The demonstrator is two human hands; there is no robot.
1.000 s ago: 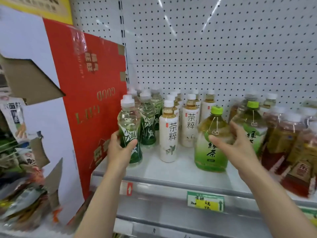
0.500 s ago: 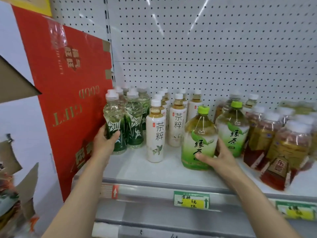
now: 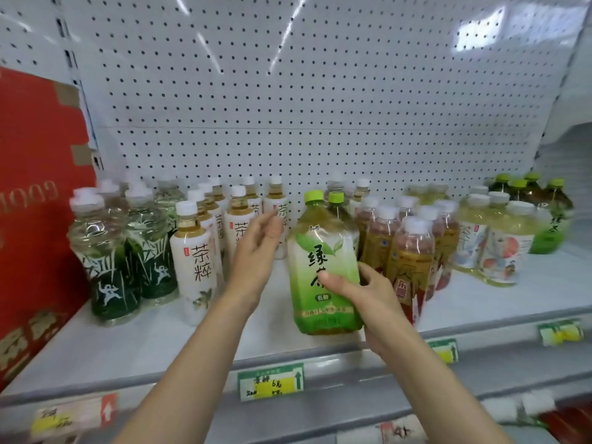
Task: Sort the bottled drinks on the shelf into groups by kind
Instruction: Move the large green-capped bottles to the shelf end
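Observation:
My right hand [image 3: 362,290] grips a large green tea bottle [image 3: 322,257] with a green cap, held near the front of the white shelf [image 3: 160,344]. My left hand [image 3: 259,248] hovers open just left of it, in front of the white-labelled tea bottles [image 3: 195,264]. At the far left stand clear bottles with dark green labels [image 3: 105,251]. A second green-capped bottle [image 3: 336,200] stands right behind the held one. Brown tea bottles with white caps [image 3: 410,251] stand to the right.
Pale yellow bottles with pictured labels [image 3: 499,245] and several green-capped bottles [image 3: 544,203] fill the far right. A red carton [image 3: 35,219] leans at the shelf's left end. White pegboard [image 3: 304,107] backs the shelf. Price tags [image 3: 272,382] hang on the front rail.
My left hand let go of the clear green-labelled bottle and moved right towards the large green tea bottle. My right hand gripped that bottle and drew it forward. The view shifted right.

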